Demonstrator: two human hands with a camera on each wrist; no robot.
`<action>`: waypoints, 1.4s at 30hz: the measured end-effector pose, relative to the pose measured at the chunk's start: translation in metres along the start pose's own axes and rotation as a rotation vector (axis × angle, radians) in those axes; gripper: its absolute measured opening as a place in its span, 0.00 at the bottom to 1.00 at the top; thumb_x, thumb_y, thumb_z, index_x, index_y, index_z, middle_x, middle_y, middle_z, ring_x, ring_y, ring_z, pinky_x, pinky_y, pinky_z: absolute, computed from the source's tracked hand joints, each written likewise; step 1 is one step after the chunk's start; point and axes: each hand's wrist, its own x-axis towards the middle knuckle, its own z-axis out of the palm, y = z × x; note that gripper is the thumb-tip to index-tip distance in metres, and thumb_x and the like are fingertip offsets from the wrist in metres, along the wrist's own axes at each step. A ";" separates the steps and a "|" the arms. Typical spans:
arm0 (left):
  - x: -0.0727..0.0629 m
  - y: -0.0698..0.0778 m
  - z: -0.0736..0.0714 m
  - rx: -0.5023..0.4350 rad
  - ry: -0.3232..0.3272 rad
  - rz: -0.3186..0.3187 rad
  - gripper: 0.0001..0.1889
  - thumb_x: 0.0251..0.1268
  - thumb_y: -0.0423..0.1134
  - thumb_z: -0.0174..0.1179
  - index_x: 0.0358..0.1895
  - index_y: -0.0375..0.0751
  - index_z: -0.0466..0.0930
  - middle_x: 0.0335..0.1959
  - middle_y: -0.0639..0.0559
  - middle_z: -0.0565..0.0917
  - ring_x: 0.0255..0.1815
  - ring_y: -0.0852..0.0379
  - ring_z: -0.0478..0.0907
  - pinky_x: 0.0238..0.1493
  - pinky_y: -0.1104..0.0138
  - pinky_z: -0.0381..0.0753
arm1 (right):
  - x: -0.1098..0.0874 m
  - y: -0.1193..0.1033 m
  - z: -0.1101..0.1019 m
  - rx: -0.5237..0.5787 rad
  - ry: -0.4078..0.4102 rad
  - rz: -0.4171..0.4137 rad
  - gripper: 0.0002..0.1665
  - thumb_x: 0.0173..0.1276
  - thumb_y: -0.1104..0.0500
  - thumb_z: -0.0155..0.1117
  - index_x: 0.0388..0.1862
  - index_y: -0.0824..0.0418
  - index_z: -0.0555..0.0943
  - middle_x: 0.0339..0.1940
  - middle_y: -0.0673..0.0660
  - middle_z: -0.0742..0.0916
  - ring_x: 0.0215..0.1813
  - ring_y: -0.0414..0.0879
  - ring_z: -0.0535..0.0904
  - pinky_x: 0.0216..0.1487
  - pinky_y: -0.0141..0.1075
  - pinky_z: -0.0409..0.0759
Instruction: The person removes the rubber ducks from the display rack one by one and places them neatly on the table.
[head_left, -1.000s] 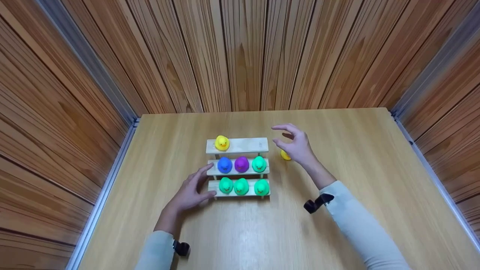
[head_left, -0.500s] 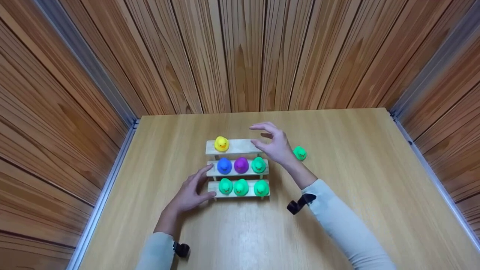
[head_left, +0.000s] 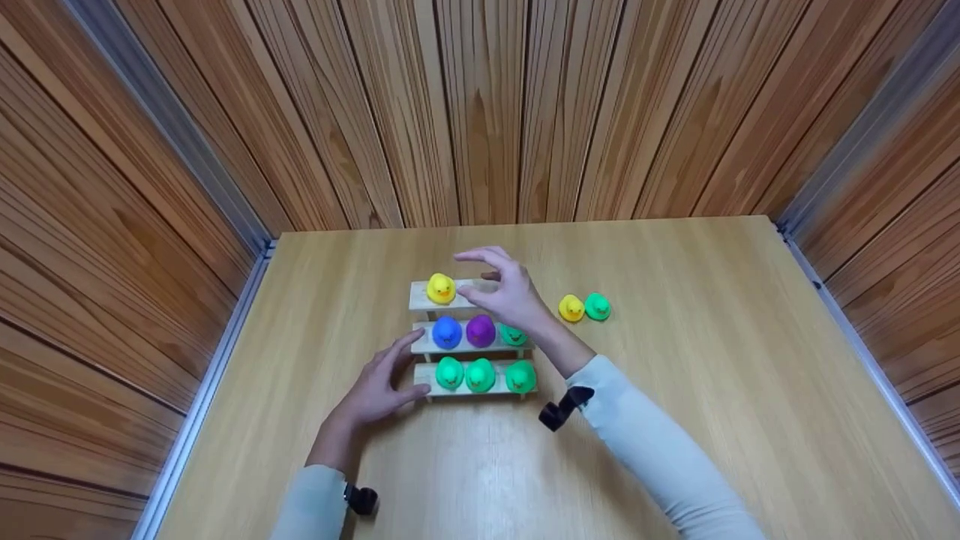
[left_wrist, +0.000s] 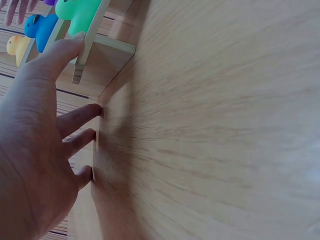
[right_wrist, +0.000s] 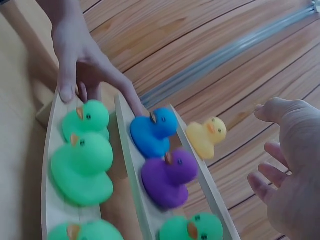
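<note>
A small three-tier wooden rack [head_left: 512, 387] carries rubber ducks. On its top shelf sits one yellow duck [head_left: 441, 289]. The middle shelf bears a blue duck [head_left: 447, 332], a purple duck [head_left: 481, 331] and a green duck [head_left: 513, 335] partly behind my right wrist. Several green ducks [head_left: 480, 376] line the bottom shelf. My left hand [head_left: 379, 386] touches the rack's left end, thumb on the bottom shelf and a finger at the middle one. My right hand [head_left: 510, 292] hovers over the top shelf, thumb and fingers apart around bare air, just right of the yellow duck.
On the table [head_left: 720, 375], right of the rack, a second yellow duck [head_left: 571, 307] and another green duck [head_left: 598, 306] stand side by side. Wood-panelled walls [head_left: 487, 112] rise behind and at both sides, with metal rails along the edges.
My right hand has moved left from beside the rack to over its top shelf, uncovering the yellow and green ducks on the table. The left hand has stayed at the rack's end.
</note>
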 end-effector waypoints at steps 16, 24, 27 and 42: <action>-0.004 -0.003 0.003 0.002 0.003 -0.012 0.49 0.72 0.60 0.76 0.86 0.92 0.54 0.91 0.50 0.69 0.95 0.37 0.57 0.89 0.23 0.53 | 0.008 0.006 0.029 0.018 -0.048 0.048 0.28 0.76 0.63 0.77 0.74 0.62 0.84 0.74 0.65 0.84 0.81 0.64 0.78 0.80 0.59 0.83; -0.003 -0.003 0.003 -0.006 -0.007 -0.014 0.48 0.72 0.60 0.76 0.86 0.91 0.54 0.90 0.48 0.71 0.94 0.36 0.57 0.89 0.23 0.52 | 0.011 0.014 0.039 0.082 -0.047 0.105 0.27 0.76 0.67 0.75 0.72 0.64 0.84 0.72 0.66 0.83 0.79 0.63 0.80 0.83 0.54 0.81; -0.002 -0.001 0.003 -0.014 -0.005 -0.008 0.48 0.72 0.59 0.76 0.86 0.90 0.55 0.89 0.47 0.72 0.94 0.35 0.57 0.90 0.24 0.52 | 0.013 0.014 0.040 0.099 -0.058 0.111 0.25 0.77 0.69 0.74 0.71 0.65 0.85 0.72 0.68 0.83 0.78 0.64 0.82 0.83 0.52 0.82; -0.001 0.000 0.001 -0.013 -0.009 -0.004 0.48 0.72 0.58 0.76 0.85 0.94 0.54 0.91 0.50 0.68 0.95 0.36 0.55 0.90 0.23 0.51 | 0.017 0.019 0.042 0.085 -0.054 0.174 0.21 0.77 0.71 0.72 0.67 0.64 0.88 0.68 0.66 0.85 0.73 0.62 0.87 0.78 0.44 0.85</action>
